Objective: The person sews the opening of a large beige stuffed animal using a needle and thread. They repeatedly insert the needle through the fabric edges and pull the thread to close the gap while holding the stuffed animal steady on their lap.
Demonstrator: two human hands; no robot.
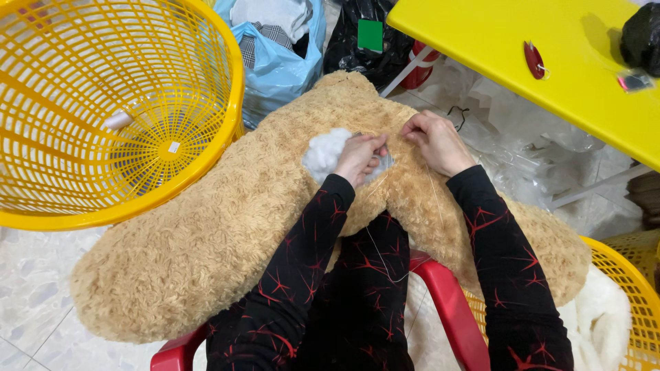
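Observation:
A large tan plush toy (227,227) lies across my lap, its two furry limbs spreading left and right. White stuffing (324,150) bulges out of an opening in its seam. My left hand (359,155) presses on the fur and stuffing at that opening, fingers curled. Just to the right, my right hand (434,137) pinches the fur at the seam, and a thin white thread (434,199) trails down from it toward my lap. Both sleeves are black with red streaks.
A big yellow plastic basket (206,130) lies tipped at the left. A yellow table (550,82) reaches in at the upper right, with a small red object (533,59) on it. Bags of cloth (275,55) sit behind. Another yellow basket (629,302) with white filling stands lower right. I sit on a red chair (447,309).

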